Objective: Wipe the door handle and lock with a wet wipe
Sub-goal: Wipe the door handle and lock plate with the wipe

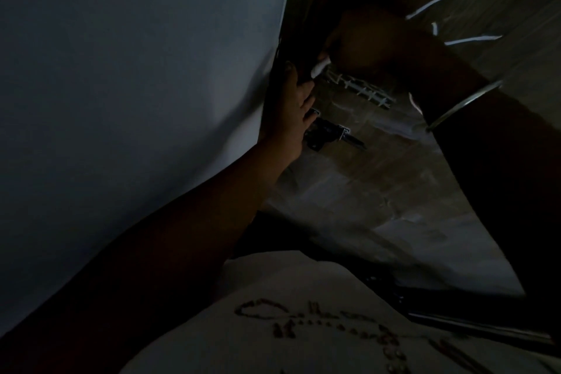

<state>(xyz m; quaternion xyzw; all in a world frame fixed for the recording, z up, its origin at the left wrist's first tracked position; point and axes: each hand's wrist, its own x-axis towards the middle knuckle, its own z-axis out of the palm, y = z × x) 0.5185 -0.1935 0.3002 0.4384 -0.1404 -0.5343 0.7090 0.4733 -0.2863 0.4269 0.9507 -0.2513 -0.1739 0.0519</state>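
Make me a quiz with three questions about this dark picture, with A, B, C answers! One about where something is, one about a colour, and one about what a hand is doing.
1. Where is the left hand?
A. on the door edge
B. flat on the floor
C. in a pocket

2. What colour is the wet wipe?
A. red
B. white
C. green

3. What is the right hand doing?
A. hanging empty
B. holding the wet wipe
C. turning a key

Answers:
1 A: its fingers curl round the door edge, next to the grey wall.
2 B: a white bit pokes out from under the right hand.
3 B: its fingers are closed round the wet wipe against the door.
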